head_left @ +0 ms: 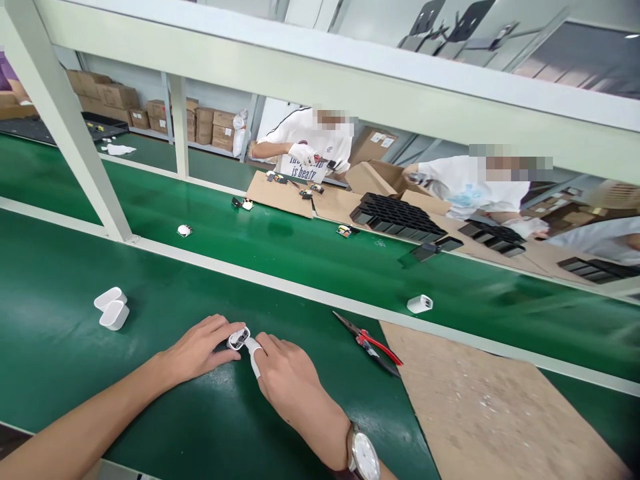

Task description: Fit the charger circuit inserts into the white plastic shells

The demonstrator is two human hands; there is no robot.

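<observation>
Both my hands meet on the green mat near the front edge. My left hand (203, 347) pinches a small white charger housing (239, 339) with its open end facing up. My right hand (287, 377), with a white cot on the forefinger and a watch on the wrist, closes on the same housing from the right. Two empty white housings (112, 309) lie to the left of my hands. Red-handled pliers (371, 343) lie on the mat to the right.
A brown board (475, 407) covers the mat at right. Another white housing (419, 304) sits on the green conveyor belt (300, 247), with small parts further up it. Two people across the belt work beside black trays (395, 217) and cardboard boxes. A white frame post (65, 120) stands at left.
</observation>
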